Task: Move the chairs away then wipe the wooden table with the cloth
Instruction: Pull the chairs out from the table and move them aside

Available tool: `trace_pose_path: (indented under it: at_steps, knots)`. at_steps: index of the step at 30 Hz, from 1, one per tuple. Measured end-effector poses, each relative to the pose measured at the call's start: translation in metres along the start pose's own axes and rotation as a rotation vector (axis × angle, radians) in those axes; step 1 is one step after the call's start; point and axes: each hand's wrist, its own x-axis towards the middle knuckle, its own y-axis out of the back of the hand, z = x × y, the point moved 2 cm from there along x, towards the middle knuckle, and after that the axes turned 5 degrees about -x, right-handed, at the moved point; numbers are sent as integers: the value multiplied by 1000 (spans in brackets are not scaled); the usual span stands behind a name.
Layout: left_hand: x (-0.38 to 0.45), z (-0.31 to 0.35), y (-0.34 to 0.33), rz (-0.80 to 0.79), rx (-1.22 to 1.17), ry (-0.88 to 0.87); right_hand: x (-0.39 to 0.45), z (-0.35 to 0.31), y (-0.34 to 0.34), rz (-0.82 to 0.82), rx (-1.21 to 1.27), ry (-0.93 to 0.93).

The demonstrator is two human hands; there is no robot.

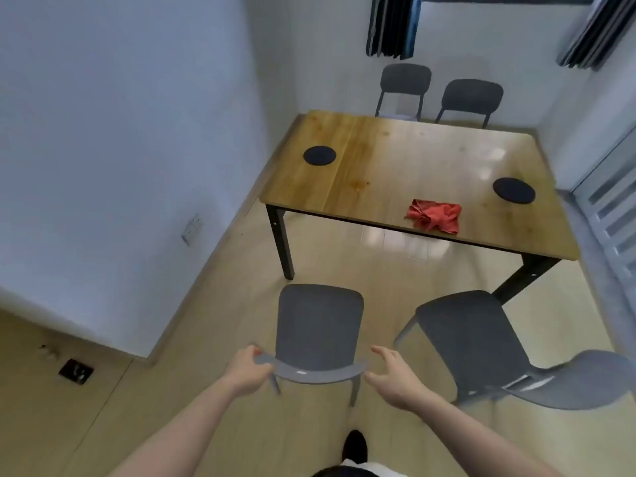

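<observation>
Nearest the camera, the left hand (248, 370) curls round the left end of the curved backrest of the near chair (320, 325), thumb over the top edge, a grip that suits dragging or steadying the chair from behind. The right hand (392, 378) sits just beside the right end of that backrest with its fingers spread and relaxed; it holds nothing, and I cannot tell whether the palm touches the rail or hovers just off it. The chair stands between the two hands, its seat pointing toward the table, well clear of the table's near edge, so this chair looks already drawn back. Just to the right stands a second chair (471, 342), turned at an angle and also apart from the table, probably set aside for the same reason. Farther on, the wooden table (385, 166) carries the red cloth (434, 216), bunched near the front edge and right of centre, well out of reach of both hands for now; the wiping has likely not begun. Two dark round mats (319, 155) lie toward opposite corners. Beyond the far edge, two more chairs (405, 80) stand close by the table, under the curtains (392, 25).
</observation>
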Motion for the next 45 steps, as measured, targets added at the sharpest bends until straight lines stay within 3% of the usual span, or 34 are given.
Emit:
trace_pose_path:
  at_steps: [10, 15, 19, 24, 29, 33, 45]
  knots:
    - [27, 9, -19, -156, -151, 209, 57, 30, -22, -121, 132, -354]
    - [59, 2, -15, -214, -414, 438, 73, 6, -18, -260, 211, -515]
    - [84, -7, -2, -279, -576, 565, 96, -9, -23, -251, 269, -592]
    - [128, -7, 25, -375, -516, 514, 132, -37, -28, -94, 365, -729]
    - [175, 30, 61, -338, -553, 362, 174, -56, -10, 139, 369, -740]
    - [208, 63, 83, -314, -616, 327, 194, -93, 19, 280, 579, -748]
    - [270, 135, 121, -276, -774, 351, 249, -136, 79, 294, 844, -680]
